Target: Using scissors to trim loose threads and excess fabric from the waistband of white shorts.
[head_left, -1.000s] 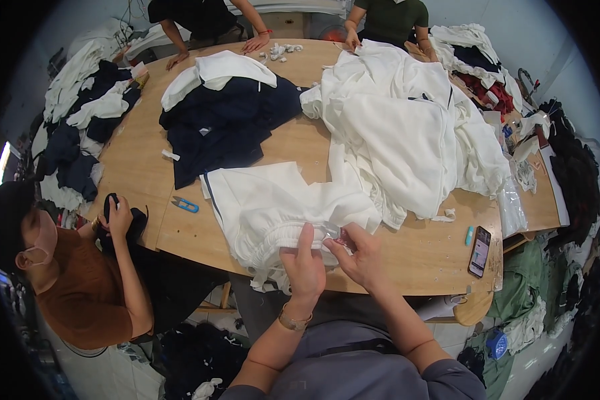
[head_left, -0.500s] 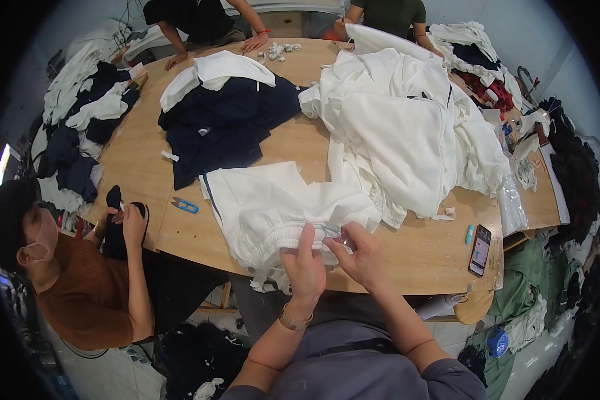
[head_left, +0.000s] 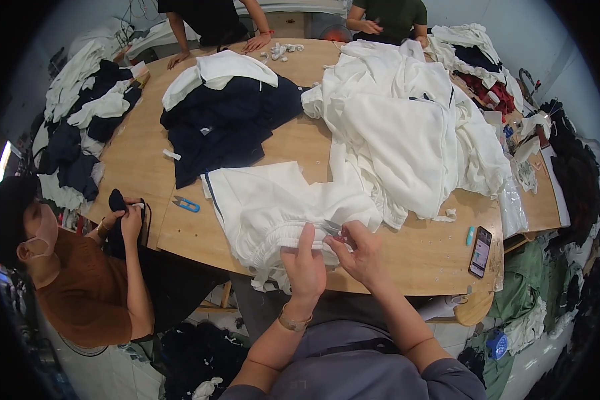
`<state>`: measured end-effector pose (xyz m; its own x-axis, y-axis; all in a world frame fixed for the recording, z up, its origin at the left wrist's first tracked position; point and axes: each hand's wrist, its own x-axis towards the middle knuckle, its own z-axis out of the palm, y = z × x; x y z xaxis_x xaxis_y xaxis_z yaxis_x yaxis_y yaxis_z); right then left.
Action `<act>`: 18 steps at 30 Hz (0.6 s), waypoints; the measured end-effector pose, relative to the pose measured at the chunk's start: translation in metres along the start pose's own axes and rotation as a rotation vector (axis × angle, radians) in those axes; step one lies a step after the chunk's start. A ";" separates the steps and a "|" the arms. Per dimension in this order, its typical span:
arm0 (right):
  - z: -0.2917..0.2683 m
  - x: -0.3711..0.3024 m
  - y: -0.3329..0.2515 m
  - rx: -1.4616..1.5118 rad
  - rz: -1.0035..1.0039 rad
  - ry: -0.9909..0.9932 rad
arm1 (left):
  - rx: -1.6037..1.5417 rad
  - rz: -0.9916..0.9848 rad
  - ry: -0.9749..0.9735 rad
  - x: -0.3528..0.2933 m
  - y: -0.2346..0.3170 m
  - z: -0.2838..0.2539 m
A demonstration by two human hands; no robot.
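Observation:
A white garment [head_left: 273, 190] with a gathered elastic waistband [head_left: 273, 233] lies at the table's near edge, dark piping along its left side. My left hand [head_left: 305, 268] is closed on the waistband, thumb on top and fingers underneath. Close beside it, my right hand [head_left: 360, 257] grips a small pair of thread snips [head_left: 331, 227], their metal blades pointing left over the waistband. Most of the snips' handle is hidden by my fingers. Whether the blades touch a thread is too small to tell.
Blue-handled snips [head_left: 187, 204] lie left of the garment. Beyond are navy garments [head_left: 213, 127] and a large white garment pile [head_left: 393, 133]. A phone [head_left: 480, 252] rests at right. A co-worker in brown [head_left: 90, 287] handles dark cloth at left; two more people stand across the table.
My hands stay nearly in place; the snips' blades show more clearly above the waistband. Across the table, the person in green has lowered a white piece onto the pile.

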<state>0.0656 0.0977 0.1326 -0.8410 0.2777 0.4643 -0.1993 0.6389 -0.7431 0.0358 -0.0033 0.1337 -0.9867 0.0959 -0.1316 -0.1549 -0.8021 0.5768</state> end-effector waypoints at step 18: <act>-0.004 0.003 0.009 -0.222 -0.173 -0.080 | 0.024 0.045 -0.034 0.000 0.000 0.002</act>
<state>0.0633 0.1075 0.1292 -0.8427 0.0995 0.5290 -0.2353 0.8159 -0.5282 0.0357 -0.0027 0.1352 -0.9937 0.0807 -0.0779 -0.1114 -0.7916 0.6008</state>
